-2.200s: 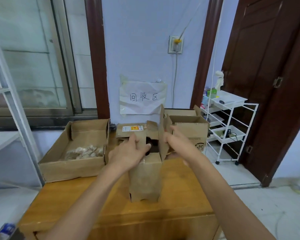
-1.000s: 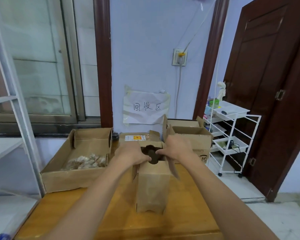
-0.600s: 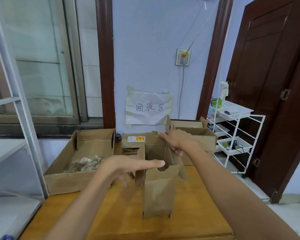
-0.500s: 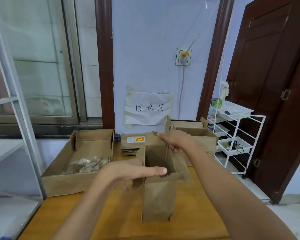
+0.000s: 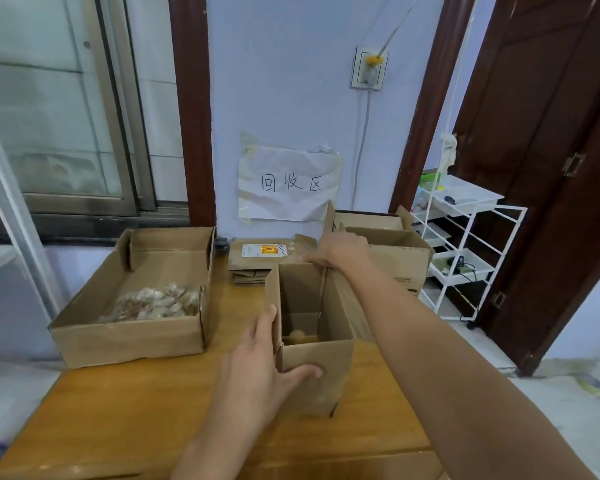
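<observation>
A small tall cardboard box (image 5: pixel 317 372) stands open-topped on the wooden table (image 5: pixel 118 417), in the middle of the view. Something small and yellowish (image 5: pixel 297 336) lies at its bottom. My left hand (image 5: pixel 257 368) is at the box's near left corner, with straight fingers lying up the left wall and the thumb across the front face. My right hand (image 5: pixel 340 252) reaches over the box and grips its far rim, fingers curled over the back flap.
A wide shallow carton (image 5: pixel 132 341) with several pale packets sits at the left. Flattened cardboard (image 5: pixel 257 258) with a label lies behind the small box, and an open carton (image 5: pixel 399 261) stands at the back right. A white wire trolley (image 5: pixel 465 237) stands beyond the table's right edge.
The small box's top flaps have been folded open. My left hand dropped from the front flap to the near left corner. My right hand stayed on the far flap.
</observation>
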`<state>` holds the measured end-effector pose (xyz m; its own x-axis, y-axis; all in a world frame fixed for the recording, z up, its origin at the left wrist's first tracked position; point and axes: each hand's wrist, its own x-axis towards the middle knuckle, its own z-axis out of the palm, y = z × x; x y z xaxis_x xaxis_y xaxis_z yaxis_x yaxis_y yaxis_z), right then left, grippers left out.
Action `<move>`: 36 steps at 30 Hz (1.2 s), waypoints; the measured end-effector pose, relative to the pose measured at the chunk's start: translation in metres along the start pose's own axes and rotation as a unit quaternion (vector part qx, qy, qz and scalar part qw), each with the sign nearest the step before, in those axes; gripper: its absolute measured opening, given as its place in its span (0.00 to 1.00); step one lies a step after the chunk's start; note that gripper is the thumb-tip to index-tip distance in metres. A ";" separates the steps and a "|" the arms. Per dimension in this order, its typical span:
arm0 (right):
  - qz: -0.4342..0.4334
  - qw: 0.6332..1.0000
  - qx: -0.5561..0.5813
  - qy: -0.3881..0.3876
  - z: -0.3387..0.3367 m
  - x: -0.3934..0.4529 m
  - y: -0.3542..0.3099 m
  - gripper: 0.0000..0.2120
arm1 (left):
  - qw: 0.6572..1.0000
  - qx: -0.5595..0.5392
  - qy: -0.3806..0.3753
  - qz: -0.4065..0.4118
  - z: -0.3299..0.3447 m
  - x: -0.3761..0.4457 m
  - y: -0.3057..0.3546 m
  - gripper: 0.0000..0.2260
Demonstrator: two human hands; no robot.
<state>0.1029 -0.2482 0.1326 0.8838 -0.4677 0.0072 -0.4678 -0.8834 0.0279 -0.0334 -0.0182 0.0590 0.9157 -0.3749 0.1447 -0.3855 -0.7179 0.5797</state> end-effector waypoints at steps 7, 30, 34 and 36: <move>-0.055 0.970 0.233 0.033 0.014 -0.023 0.022 0.24 | 0.995 -0.092 0.024 0.017 0.006 -0.008 -0.019 0.54; 0.122 0.714 0.687 -0.057 0.122 -0.230 0.097 0.21 | 0.962 -0.079 0.103 0.239 -0.008 0.007 -0.030 0.18; 0.069 0.760 0.608 -0.220 0.123 -0.251 0.124 0.13 | 0.957 -0.035 0.118 0.262 0.010 0.000 -0.049 0.20; 0.088 0.821 0.523 -0.214 0.124 -0.258 0.146 0.05 | 0.949 -0.016 0.109 0.296 0.014 -0.003 -0.054 0.23</move>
<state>-0.1942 -0.2597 0.0112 0.8237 -0.3593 -0.4387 -0.5355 -0.2385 -0.8102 -0.0165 0.0135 0.0161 0.5426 -0.5746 0.6127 -0.8394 -0.3992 0.3689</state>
